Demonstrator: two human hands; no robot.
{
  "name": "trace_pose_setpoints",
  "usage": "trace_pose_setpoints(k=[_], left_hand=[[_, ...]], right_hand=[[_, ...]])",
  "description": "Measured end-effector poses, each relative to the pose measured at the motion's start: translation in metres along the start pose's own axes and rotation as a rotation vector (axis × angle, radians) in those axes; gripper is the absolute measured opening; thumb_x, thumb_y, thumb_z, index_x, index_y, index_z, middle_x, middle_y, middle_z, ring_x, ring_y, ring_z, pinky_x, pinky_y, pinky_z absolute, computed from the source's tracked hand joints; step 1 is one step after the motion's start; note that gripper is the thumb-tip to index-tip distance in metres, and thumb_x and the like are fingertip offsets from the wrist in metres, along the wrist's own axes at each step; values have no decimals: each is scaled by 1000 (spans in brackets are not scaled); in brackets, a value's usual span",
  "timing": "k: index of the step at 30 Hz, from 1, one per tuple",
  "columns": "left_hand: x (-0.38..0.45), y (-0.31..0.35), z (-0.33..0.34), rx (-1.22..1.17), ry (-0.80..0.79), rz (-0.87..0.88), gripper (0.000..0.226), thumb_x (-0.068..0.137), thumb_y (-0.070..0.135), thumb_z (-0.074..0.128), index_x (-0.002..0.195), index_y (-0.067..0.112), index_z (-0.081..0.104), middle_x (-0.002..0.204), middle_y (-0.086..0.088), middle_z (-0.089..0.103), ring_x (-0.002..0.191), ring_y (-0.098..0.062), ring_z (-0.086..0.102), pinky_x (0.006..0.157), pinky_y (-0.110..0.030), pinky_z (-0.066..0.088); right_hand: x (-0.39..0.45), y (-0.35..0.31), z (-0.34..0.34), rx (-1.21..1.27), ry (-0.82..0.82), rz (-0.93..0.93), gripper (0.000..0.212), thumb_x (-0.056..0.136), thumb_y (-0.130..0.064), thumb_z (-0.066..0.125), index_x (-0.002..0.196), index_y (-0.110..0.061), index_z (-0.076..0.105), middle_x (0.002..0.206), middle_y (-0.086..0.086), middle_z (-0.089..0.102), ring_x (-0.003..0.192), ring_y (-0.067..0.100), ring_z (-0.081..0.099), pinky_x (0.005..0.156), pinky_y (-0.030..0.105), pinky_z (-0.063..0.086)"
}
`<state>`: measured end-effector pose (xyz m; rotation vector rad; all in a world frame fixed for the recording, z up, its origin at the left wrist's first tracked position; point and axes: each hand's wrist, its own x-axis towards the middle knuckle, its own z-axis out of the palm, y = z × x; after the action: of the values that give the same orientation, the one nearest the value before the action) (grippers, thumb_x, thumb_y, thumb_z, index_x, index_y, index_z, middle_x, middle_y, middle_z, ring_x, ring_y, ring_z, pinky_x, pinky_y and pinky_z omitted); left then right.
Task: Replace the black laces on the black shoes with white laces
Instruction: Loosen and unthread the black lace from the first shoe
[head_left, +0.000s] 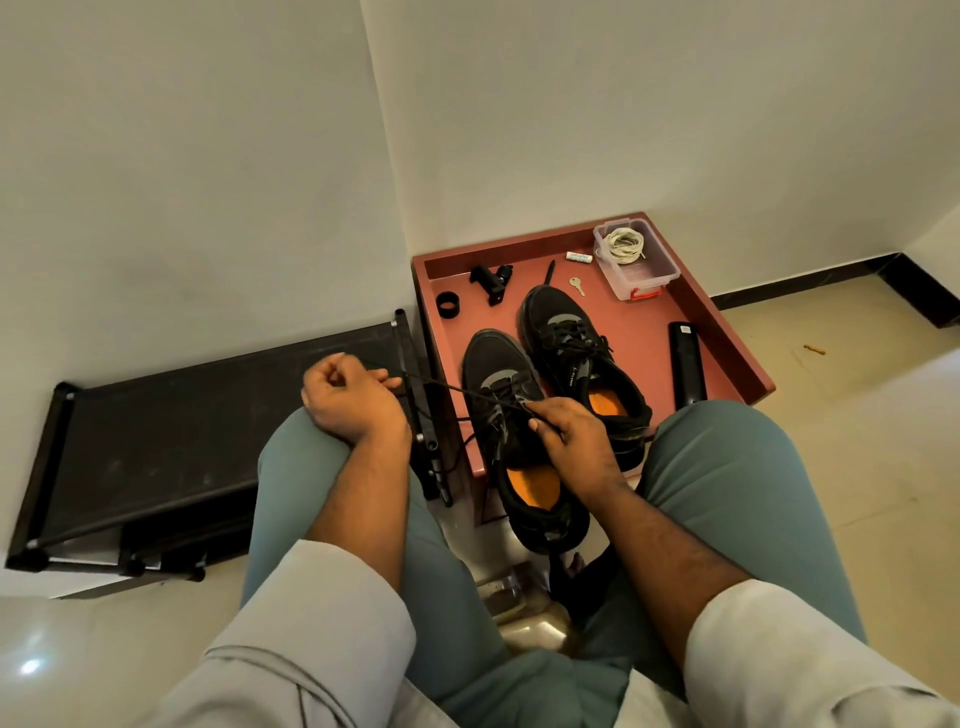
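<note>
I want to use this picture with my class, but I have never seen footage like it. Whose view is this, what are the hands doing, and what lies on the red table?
One camera on a seated person's head looks down. The left hand pulls a black lace from the nearer black shoe, steadied by the right hand. On the red table: a second shoe, a clear box of white laces, a key.

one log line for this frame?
step: unlacing near shoe | left hand: pulls black lace | right hand: holds shoe | white laces: in box
</note>
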<state>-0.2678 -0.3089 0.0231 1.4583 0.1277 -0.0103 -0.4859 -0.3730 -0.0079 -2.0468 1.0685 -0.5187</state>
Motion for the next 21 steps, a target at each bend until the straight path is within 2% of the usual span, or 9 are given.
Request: trace_pose_setpoints(k=[2, 3, 5, 7, 10, 12, 15, 19, 21], left_hand=[[-8, -1, 1, 93, -86, 50, 10, 95, 4, 52, 98, 9, 60, 113, -12, 50, 52, -12, 62, 42, -22, 51], [-14, -1, 1, 188, -164, 93, 13, 95, 5, 52, 106, 9, 59, 117, -6, 46, 61, -17, 65, 47, -26, 55], [-25, -8, -2, 402, -350, 211, 28, 92, 8, 55, 118, 18, 55, 129, 0, 42, 85, -27, 68, 71, -40, 60], [-42, -13, -3, 585, -605, 322, 40, 90, 10, 57, 129, 20, 52, 139, -1, 42, 106, -23, 62, 94, -36, 51], [-68, -24, -6, 714, -1086, 402, 48, 91, 13, 58, 138, 23, 49, 143, 4, 45, 121, -11, 51, 103, -31, 43], [-78, -31, -8, 829, -1249, 417, 45, 93, 21, 57, 138, 21, 50, 138, 2, 51, 124, -15, 51, 102, -36, 45], [-80, -32, -8, 927, -1207, 395, 35, 95, 32, 57, 125, 15, 61, 119, -4, 56, 108, -20, 57, 92, -38, 49], [-73, -28, -6, 900, -1194, 342, 10, 94, 20, 61, 94, 13, 68, 97, 0, 54, 92, -19, 58, 78, -28, 46], [-67, -26, -7, 862, -1088, 299, 11, 95, 15, 58, 87, 14, 65, 94, 1, 54, 87, -18, 57, 74, -28, 46]], right_hand=[[0, 2, 2, 25, 34, 42, 29, 93, -9, 60, 121, -8, 66, 121, 3, 61, 116, 13, 54, 103, 20, 37], [1, 3, 2, 33, 54, 77, 29, 93, -8, 60, 121, -8, 66, 125, 3, 60, 120, 14, 52, 104, 18, 34], [3, 7, 1, 43, 67, 130, 29, 93, -7, 59, 121, -7, 66, 128, 5, 60, 122, 16, 51, 104, 17, 32], [4, 8, 2, 51, 57, 127, 28, 92, -6, 60, 120, -6, 66, 124, 7, 64, 119, 18, 56, 102, 17, 35], [2, 8, 4, 22, 40, 98, 29, 91, -7, 61, 120, -8, 67, 119, 6, 67, 115, 19, 58, 101, 23, 41], [2, 10, 5, -26, 32, 74, 31, 91, -7, 61, 122, -11, 66, 118, 6, 68, 114, 22, 59, 101, 31, 44], [1, 13, 3, -63, 13, 66, 48, 90, -5, 59, 134, -24, 56, 113, 6, 68, 107, 21, 61, 95, 36, 49], [1, 14, 2, -77, 2, 75, 53, 91, -6, 58, 138, -29, 50, 114, 6, 68, 108, 18, 61, 95, 31, 50], [1, 12, 2, -79, -1, 67, 50, 91, -5, 57, 137, -27, 53, 119, 4, 67, 112, 18, 59, 98, 31, 48]])
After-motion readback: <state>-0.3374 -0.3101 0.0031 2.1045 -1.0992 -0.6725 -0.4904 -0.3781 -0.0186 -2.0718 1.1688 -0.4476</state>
